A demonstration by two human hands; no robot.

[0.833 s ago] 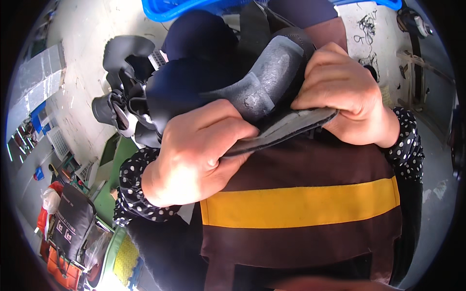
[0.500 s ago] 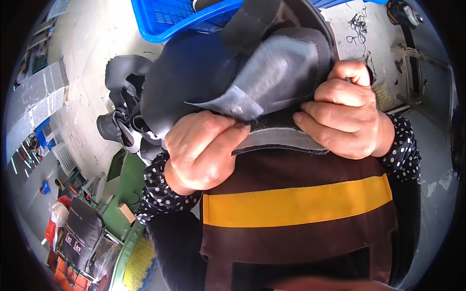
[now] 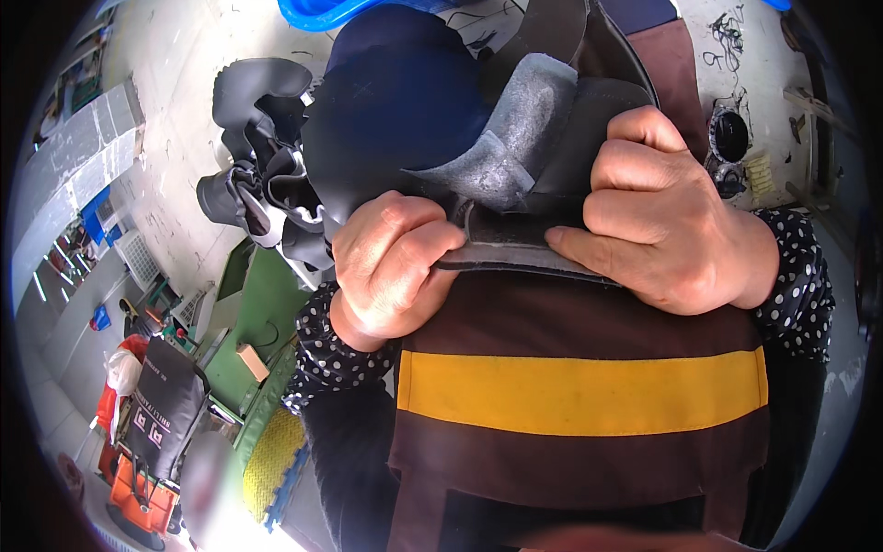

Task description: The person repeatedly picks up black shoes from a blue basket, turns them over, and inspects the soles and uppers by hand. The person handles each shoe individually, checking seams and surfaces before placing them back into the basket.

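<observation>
A black leather boot upper (image 3: 395, 120) is held over my lap, its smooth dark panels spreading away from me. My left hand (image 3: 391, 258) pinches its near edge, with thumb and fingers pressed together. At the right of that same edge, my right hand (image 3: 662, 221) grips the leather with curled fingers, the thumb lying along the rim. Between the two hands the edge shows a strip of grey underside. A fuzzy grey flap (image 3: 538, 110) curls up from the upper just beyond my fingers. Under the hands lies a brown apron (image 3: 589, 469) with a yellow band.
More black uppers (image 3: 262, 101) are heaped at the left. The rim of a blue basket (image 3: 322, 14) shows at the far edge. A green bench (image 3: 262, 327) with a small wooden block stands at lower left, near a yellow mat (image 3: 271, 455) and a black chair back (image 3: 166, 396).
The grey flap, blurred before, now stands more upright. The held edge is turned, so less of its grey underside shows. The whole view has shifted, and less of the blue basket is visible.
</observation>
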